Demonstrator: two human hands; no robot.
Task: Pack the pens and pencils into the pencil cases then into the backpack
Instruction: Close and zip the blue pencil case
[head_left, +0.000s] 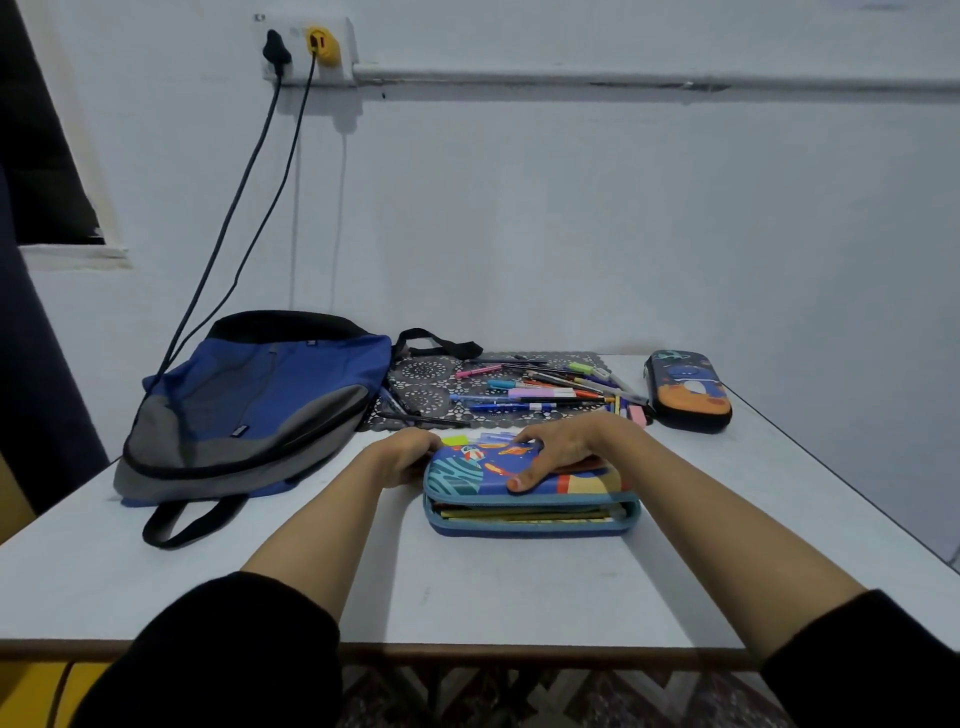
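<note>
A blue space-print pencil case (524, 493) lies in front of me, its lid nearly down with a gap showing pencils inside. My right hand (563, 449) presses flat on the lid, thumb on the front edge. My left hand (408, 454) grips the case's left end, fingers curled behind it. Several loose pens and pencils (545, 387) lie on a dark lace mat (423, 382) behind the case. A second, dark pencil case (688, 389) sits shut at the back right. The blue and grey backpack (254, 405) lies flat at the left.
The white table (467, 587) stands against a wall; its right edge runs diagonally. Two cables (244, 208) hang from a wall socket (306, 49) down behind the backpack. A pink eraser (638, 414) lies by the pens.
</note>
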